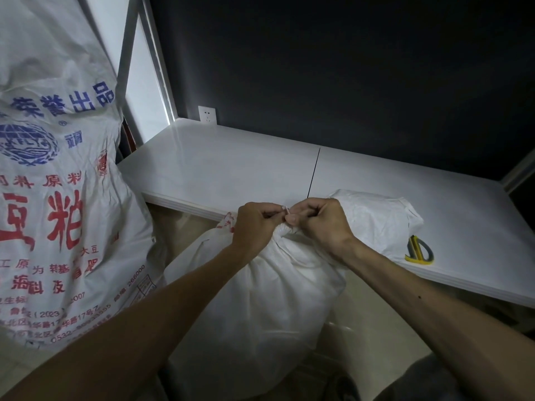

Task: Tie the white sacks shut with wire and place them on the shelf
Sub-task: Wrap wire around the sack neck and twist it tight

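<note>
Both hands clenched at sack [260, 299] neck: left hand [256, 224] and right hand [321, 222] each pinch a white wire [286, 212] end between fingertips, wire above the gather.

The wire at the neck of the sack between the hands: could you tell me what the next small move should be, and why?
Probably another twist of the white wire to snug it down. Both the left hand and the right hand pinch its ends right above the gathered neck of the sack, and the short ends stick up loose, so the tie looks unfinished; the sack isn't on the shelf yet.
</note>
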A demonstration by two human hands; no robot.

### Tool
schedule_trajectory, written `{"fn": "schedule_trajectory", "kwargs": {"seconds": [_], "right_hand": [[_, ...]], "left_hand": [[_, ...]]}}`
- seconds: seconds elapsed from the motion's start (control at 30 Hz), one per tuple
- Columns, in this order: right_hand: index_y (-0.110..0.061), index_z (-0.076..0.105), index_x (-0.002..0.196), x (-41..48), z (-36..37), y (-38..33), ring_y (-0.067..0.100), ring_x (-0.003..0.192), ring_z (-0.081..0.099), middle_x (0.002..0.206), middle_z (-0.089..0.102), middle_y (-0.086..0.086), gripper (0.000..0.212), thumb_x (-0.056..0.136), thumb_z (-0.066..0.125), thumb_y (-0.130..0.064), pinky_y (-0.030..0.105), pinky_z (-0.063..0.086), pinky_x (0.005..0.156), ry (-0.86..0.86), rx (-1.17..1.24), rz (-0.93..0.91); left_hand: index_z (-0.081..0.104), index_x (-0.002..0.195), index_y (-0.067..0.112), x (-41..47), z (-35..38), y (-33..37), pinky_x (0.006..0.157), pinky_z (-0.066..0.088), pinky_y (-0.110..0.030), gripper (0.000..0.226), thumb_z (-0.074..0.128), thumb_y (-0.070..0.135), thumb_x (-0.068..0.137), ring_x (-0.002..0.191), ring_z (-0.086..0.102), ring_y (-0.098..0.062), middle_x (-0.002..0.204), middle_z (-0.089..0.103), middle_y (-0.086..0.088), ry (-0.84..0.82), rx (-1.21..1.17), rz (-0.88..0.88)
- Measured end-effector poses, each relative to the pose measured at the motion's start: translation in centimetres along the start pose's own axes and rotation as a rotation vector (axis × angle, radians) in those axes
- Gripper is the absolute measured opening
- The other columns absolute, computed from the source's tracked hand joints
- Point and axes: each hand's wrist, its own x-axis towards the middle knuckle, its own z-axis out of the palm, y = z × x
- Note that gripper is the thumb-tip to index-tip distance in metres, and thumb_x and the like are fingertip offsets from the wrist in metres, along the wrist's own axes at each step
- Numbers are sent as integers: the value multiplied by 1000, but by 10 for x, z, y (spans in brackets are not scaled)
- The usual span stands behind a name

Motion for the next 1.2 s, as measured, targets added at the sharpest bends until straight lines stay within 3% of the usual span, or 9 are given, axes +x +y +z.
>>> {"fn": "schedule_trajectory", "kwargs": {"seconds": [0.07,0.23,0.4,0.57,0.7,0.87,0.97,1.2], "right_hand": [[-5,75,78,0,-1,2,12,63,65,71,72,9,6,76,81,-5,23,48,62,13,-18,15],[-6,77,81,-1,-1,2,7,57,62,67,71,7,2,82,75,-6,19,46,60,-10,-47,37],[-4,77,81,-3,-1,-2,2,53,58,64,69,2,6,84,72,-4,15,44,56,0,-60,32],[-4,77,82,-4,0,-4,5,59,64,69,72,5,6,83,72,-2,16,48,59,13,-48,30],[-4,77,82,-4,-1,-3,8,63,66,72,73,8,8,83,70,-2,20,51,63,9,-54,44],[1,75,80,-4,-1,-5,12,65,66,73,73,15,10,83,66,2,25,55,69,-17,-51,40],[2,74,79,-4,0,-6,12,63,65,71,71,14,12,84,64,4,25,55,68,-25,-46,48],[0,74,74,-4,1,-8,3,60,62,64,69,6,18,85,61,4,14,50,63,-28,-83,61]], "left_hand": [[78,93,4,-1,0,0,73,49,-7,14,74,0,80,78,67,-1,90,77,-9,33,23,37],[77,98,5,-4,2,0,82,52,-11,18,74,3,81,90,71,-8,96,76,-8,39,-3,28],[77,99,6,-2,0,-2,80,50,-7,18,75,5,81,92,68,-3,97,76,-7,40,35,79],[78,99,7,-1,2,-7,80,53,-14,17,75,9,82,90,72,-7,95,76,-6,34,56,108],[78,98,7,-2,3,-6,72,52,-11,16,73,10,84,83,71,-4,91,77,-6,6,59,131],[78,95,8,-5,3,-3,68,55,-37,12,72,9,84,75,73,-21,82,77,-5,14,64,123],[78,95,8,-6,3,-3,68,55,-41,12,73,10,84,75,73,-22,81,77,-5,27,71,120],[78,98,6,-4,4,-5,75,56,-21,15,73,9,84,83,73,-11,90,77,-6,29,69,127]]}}
